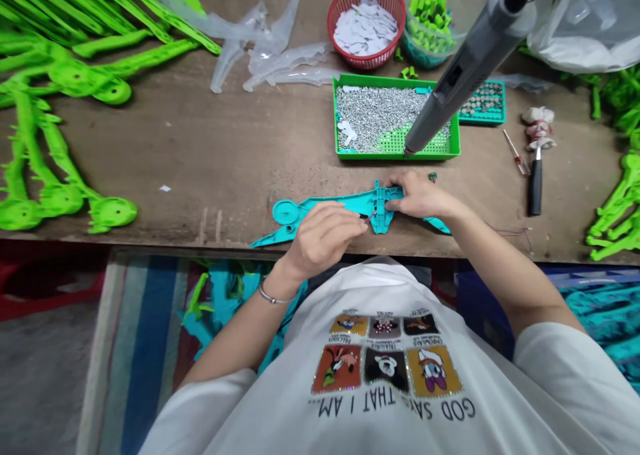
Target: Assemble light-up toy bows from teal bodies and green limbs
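A long turquoise plastic shell half (330, 205) lies along the front of the bench, its ribbed inside facing up and a round disc at its left end. My left hand (325, 236) is closed in a pinch above it, and a thin wire (371, 216) shows at the fingertips. From the right, my right hand (420, 195) grips the shell's ribbed crosspiece between thumb and fingers. A small green part (433, 176) sits just beyond that wrist. Loose thin wire (515, 231) trails to the right of my right forearm, near the bench edge.
A grey electric screwdriver (450, 75) hangs over a green basket of screws (335, 118). Behind stand a red basket (367, 58) and a tub of green pieces (430, 15). A hammer (535, 182) and small screwdriver (515, 152) lie right; green shells (65, 198) lie left.
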`<control>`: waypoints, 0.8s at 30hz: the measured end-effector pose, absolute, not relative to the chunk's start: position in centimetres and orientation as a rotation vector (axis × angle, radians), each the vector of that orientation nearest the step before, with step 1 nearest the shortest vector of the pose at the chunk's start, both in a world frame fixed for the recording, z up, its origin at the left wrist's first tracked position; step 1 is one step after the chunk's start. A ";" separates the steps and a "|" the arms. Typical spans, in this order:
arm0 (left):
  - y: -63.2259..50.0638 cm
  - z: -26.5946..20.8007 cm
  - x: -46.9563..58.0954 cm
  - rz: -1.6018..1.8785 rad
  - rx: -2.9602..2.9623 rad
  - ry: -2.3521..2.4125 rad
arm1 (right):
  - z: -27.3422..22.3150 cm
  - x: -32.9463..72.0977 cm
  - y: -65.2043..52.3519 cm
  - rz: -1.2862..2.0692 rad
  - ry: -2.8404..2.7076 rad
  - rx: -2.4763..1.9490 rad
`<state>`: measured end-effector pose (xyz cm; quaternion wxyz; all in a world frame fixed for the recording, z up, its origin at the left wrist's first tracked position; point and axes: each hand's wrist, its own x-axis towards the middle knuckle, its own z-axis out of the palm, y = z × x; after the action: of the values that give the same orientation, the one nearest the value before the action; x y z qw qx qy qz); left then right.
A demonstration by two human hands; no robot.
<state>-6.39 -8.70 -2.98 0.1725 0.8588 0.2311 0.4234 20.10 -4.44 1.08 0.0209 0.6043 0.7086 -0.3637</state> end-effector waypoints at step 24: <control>-9.2 -3.2 -14.3 1.192 1.997 1.723 | 2.4 22.8 -3.2 -1.464 2.258 1.683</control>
<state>-14.26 -9.18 -3.20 0.1233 0.6846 0.5907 0.4088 22.83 -3.21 2.37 -0.0162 0.5303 0.7113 -0.4610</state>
